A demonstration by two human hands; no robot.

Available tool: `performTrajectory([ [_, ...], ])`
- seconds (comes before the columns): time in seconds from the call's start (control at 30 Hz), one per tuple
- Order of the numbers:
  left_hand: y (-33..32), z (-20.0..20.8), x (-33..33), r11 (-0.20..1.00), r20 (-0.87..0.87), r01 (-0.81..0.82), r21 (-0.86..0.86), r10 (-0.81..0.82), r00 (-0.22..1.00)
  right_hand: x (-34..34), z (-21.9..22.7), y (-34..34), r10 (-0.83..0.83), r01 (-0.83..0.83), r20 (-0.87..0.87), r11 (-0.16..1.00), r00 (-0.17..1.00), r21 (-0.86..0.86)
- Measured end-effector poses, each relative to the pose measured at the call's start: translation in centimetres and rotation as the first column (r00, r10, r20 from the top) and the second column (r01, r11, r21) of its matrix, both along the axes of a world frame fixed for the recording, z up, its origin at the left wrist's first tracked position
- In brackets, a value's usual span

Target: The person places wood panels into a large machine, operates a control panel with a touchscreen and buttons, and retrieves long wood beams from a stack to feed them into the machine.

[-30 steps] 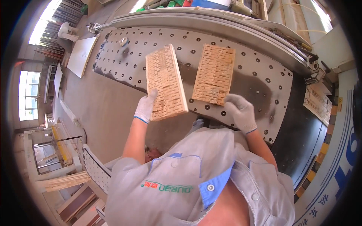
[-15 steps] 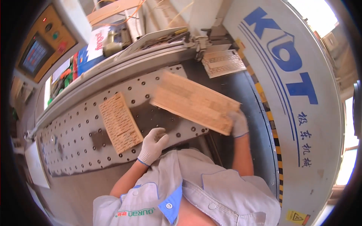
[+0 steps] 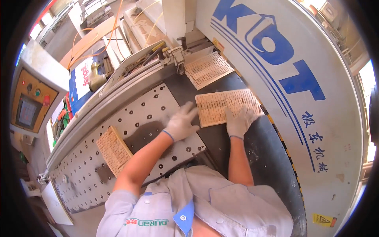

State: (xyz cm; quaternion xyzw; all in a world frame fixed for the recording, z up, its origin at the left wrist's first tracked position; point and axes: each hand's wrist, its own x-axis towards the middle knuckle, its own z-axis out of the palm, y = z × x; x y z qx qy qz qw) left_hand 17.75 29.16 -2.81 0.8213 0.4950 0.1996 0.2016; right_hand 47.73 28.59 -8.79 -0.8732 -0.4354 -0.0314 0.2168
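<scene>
Left hand, white knit glove with blue cuff (image 3: 181, 124): open, fingers spread, nothing held; fingertips just beside the left end of the pale tan rectangular wooden board with rows of short slots (image 3: 217, 103), contact can't be told. Right hand, in a matching white glove (image 3: 239, 123): open, spread on the board's top face near its right end; can't tell if any fingertip hooks under the near edge. Board sits over the smooth dark bed (image 3: 266, 173); its underside is hidden, so flat vs slightly raised is unclear. Its right end is partly covered by the glove, close to the black-and-yellow striped strip (image 3: 272, 121) along the large off-white machine panel (image 3: 335, 158). Tight on that side. Narrow strip of bed separates it from a second tan slotted board (image 3: 209, 71) behind, near a grey metal clamp (image 3: 179, 60). More bed surface runs toward the body, right of the right forearm. Left of the bed: light grey metal plate with dark round holes (image 3: 158, 114); third tan slotted board (image 3: 111, 150) lies there, lower part behind the left forearm. Far left, orange control panel (image 3: 39, 98), screen washed out. Outer surroundings cut by the dark lens rim.
</scene>
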Motion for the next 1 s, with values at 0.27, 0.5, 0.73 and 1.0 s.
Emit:
performTrajectory([
  [0.27,3.9,-4.6,4.9,0.973,0.026,0.166,0.162,-0.173,0.985,3.0,3.7,4.7,0.164,-0.181,-0.342,0.983,0.925,-0.016],
  [0.5,17.6,-0.3,0.4,0.938,-0.18,0.204,0.279,-0.158,0.971,-2.0,2.2,8.9,0.082,-0.089,-0.199,0.996,0.977,-0.027],
  [0.73,20.1,-3.4,1.3,0.946,-0.256,0.174,0.273,-0.102,0.961,-2.1,0.8,9.3,0.075,-0.067,-0.311,0.997,0.947,0.037],
  [1.0,21.1,-4.8,0.9,0.902,-0.21,0.193,0.386,-0.118,0.971,-1.9,1.7,9.5,0.045,-0.051,-0.369,0.999,0.928,-0.006],
])
